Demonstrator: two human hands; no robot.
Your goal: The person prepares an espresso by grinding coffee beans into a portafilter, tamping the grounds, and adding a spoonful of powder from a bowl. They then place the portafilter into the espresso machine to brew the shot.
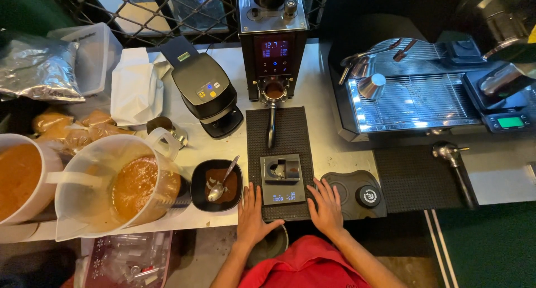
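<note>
Standing at the near edge of the counter (335, 154), the person rests both hands flat on either side of a small grey scale (283, 179). Furthest left sit two plastic pitchers of brownish liquid (134, 185), then a black bowl of dark grounds (216, 185) with a spoon in it. The left hand (251, 215) lies just beside that bowl, fingers spread and holding nothing, touching the scale's left edge. The scale sits on a black ribbed mat (287, 134), its display lit, with a small dark holder on its platform. The right hand (326, 207) lies open too, empty, against the scale's right side and next to a round tamping station (360, 194).

Beyond the scale, a portafilter (273, 98) hangs in the grinder (272, 37), its basket showing brown grounds. My guess is the dose is being ground and the hands are waiting; the next move likely calls for reaching forward to the portafilter handle.

Further right stands a steel espresso machine top (413, 98) with small pitchers, and another portafilter (455, 162) on a second mat. The counter is pale and crowded; wire mesh backs it.
</note>
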